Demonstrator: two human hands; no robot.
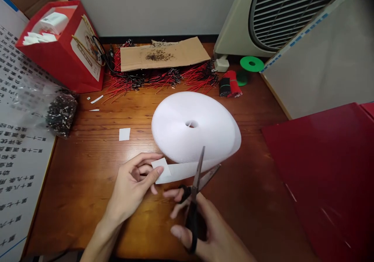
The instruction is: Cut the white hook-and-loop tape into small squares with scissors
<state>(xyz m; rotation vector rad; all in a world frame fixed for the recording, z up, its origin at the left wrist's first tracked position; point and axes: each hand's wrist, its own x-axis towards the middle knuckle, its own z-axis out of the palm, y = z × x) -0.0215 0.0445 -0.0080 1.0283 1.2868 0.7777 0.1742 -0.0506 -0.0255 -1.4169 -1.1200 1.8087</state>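
Note:
A large flat roll of white tape lies on the wooden table, its loose end drawn out to the left. My left hand pinches that end together with a small white square laid over it, thumb on top. My right hand has its fingers in the black handles of a pair of scissors. The scissor blades stand apart and point away from me, close to the drawn-out strip; I cannot tell whether they touch it. Another white square lies left of the roll.
Behind the roll, red wires lie under and around a cardboard piece. A red paper bag and a plastic bag of dark small parts stand left. A fan, green spool and red panel are right.

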